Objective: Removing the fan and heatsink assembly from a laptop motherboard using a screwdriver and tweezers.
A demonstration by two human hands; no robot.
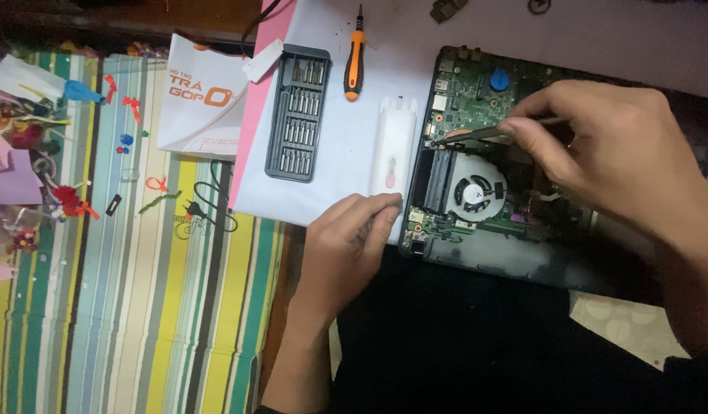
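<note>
White sheet under opened laptop; rt fingers pinching tweezers, lt fingers curled at edge.

Opened black laptop lies flat, base cover off, green board and round grey fan exposed. Thin metal tweezers lie nearly level, tips at the board's left edge above the fan.

The right hand covers a good chunk of the laptop's green board, and the tool's tip is too tiny to make out.
</note>
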